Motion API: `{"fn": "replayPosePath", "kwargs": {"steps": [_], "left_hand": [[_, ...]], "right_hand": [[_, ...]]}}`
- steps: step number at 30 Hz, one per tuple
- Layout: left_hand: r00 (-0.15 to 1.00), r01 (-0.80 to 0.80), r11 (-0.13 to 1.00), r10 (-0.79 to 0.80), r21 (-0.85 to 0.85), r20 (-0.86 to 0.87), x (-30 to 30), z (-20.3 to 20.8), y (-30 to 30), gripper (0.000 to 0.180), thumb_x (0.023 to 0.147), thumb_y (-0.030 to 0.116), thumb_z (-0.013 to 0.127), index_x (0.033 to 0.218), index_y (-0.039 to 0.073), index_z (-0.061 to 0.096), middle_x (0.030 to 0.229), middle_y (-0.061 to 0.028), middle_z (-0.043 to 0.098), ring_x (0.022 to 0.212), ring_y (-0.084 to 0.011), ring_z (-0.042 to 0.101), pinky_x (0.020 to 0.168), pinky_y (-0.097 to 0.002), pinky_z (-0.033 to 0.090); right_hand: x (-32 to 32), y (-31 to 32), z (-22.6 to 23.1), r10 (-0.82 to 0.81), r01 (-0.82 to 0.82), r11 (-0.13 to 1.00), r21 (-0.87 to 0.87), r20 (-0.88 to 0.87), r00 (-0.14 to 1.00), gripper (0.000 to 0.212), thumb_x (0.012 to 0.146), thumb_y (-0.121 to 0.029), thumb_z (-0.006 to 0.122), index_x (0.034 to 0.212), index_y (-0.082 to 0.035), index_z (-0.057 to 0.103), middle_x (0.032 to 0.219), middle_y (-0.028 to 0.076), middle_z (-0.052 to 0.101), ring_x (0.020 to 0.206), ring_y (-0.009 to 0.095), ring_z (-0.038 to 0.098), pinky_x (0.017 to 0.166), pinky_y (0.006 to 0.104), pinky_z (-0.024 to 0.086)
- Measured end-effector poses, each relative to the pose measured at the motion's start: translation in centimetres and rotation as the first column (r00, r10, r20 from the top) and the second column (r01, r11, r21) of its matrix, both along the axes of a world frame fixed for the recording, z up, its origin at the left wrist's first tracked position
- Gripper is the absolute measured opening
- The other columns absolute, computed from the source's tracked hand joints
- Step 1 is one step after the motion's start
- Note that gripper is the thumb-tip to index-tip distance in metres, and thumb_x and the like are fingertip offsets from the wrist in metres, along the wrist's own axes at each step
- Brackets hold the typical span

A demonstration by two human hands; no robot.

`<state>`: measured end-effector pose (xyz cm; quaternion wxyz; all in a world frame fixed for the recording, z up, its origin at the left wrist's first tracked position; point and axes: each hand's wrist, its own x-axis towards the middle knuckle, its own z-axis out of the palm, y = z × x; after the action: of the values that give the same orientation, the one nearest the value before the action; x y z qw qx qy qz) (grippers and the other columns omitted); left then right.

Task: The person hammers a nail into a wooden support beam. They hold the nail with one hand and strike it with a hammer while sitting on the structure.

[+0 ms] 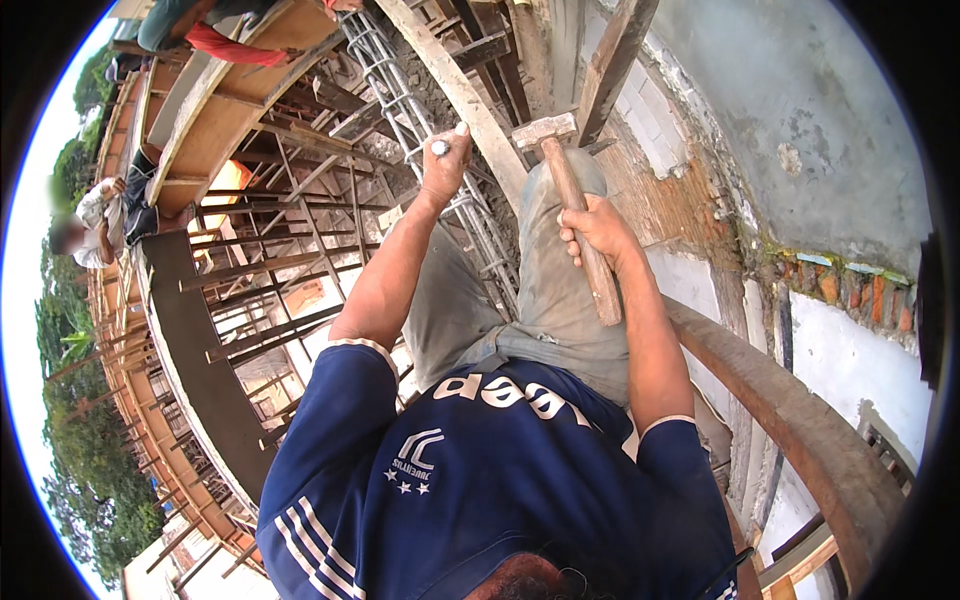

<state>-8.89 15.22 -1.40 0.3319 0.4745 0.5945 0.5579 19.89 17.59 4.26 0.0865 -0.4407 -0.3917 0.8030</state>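
My right hand (603,232) is closed round the wooden handle of a hammer (573,185). The hammer's blocky, pale-crusted head points away from me, above my bent knee, next to a long timber plank (470,90). Farther left, my left hand (447,165) is wrapped round a metal rod (440,147) whose round, shiny end faces up. Its lower part is hidden by the fist and I cannot tell its kind. Below that hand runs a long cage of steel bars (385,75), tied with stirrups. Hammer head and rod are apart.
To the right stands a grey plastered wall (820,130) with exposed brick below. A curved timber beam (790,420) passes by my right side. Props and scaffold poles (290,210) fill the drop at left. Two people work there, one in a red sleeve (235,45), another in pale clothing (100,215).
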Motion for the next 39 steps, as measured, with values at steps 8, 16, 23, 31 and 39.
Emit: {"fn": "replayPosePath", "kwargs": {"steps": [8,16,23,31,39], "left_hand": [[0.977,-0.058,0.972,0.01,-0.226,-0.211,1.2,-1.1,4.1,0.054,0.101,0.037,0.055,0.056,0.008,0.048,0.052,0.0045,0.043,0.048,-0.0075,0.037,0.046,-0.029,0.029],[0.995,-0.039,0.987,0.053,-0.157,0.086,0.1,-1.3,-0.2,0.051,0.101,0.029,0.053,0.056,0.006,0.05,0.05,0.0023,0.046,0.047,-0.0089,0.04,0.047,-0.03,0.033],[0.961,-0.119,0.988,0.139,-0.097,0.24,2.0,11.1,-1.9,0.048,0.1,0.032,0.058,0.059,0.011,0.044,0.052,0.0035,0.037,0.047,-0.0089,0.031,0.046,-0.0273,0.028],[0.942,-0.009,0.851,-0.169,0.525,0.29,-1.5,29.2,-16.2,0.05,0.099,0.058,0.047,0.075,0.015,0.044,0.063,0.0047,0.033,0.058,-0.0085,0.033,0.054,-0.0243,0.035],[0.933,-0.213,0.845,0.027,0.49,0.36,-4.0,33.5,-22.3,0.055,0.089,0.063,0.052,0.074,0.01,0.046,0.067,-0.0009,0.038,0.064,-0.0132,0.038,0.06,-0.0279,0.033]], "right_hand": [[-0.2,-0.1,0.1,0.011,-0.011,1.0,0.007,0.022,1.0,0.012,0.088,-0.009,0.061,0.094,-0.003,0.052,0.068,0.004,0.058,0.048,0.013,0.056,0.039,0.0308,0.048],[0.2,0.1,0.1,0.019,-0.019,1.0,-0.022,0.009,1.0,0.012,0.087,-0.011,0.061,0.093,-0.004,0.052,0.066,0.003,0.057,0.046,0.011,0.054,0.038,0.0295,0.047],[0.5,0.4,0.0,0.037,-0.037,0.999,-0.013,0.042,0.998,0.012,0.087,-0.012,0.062,0.093,-0.006,0.053,0.066,0.002,0.057,0.047,0.01,0.055,0.038,0.0292,0.048],[0.6,0.8,0.1,0.074,-0.077,0.997,0.029,0.108,0.991,0.013,0.088,-0.014,0.062,0.093,-0.006,0.054,0.067,0.003,0.058,0.046,0.011,0.056,0.038,0.0293,0.049],[-1.6,0.2,1.8,0.258,-0.408,0.869,0.282,0.445,0.858,0.012,0.086,-0.011,0.06,0.087,-0.002,0.052,0.064,0.004,0.058,0.045,0.014,0.056,0.037,0.0314,0.048]]}}
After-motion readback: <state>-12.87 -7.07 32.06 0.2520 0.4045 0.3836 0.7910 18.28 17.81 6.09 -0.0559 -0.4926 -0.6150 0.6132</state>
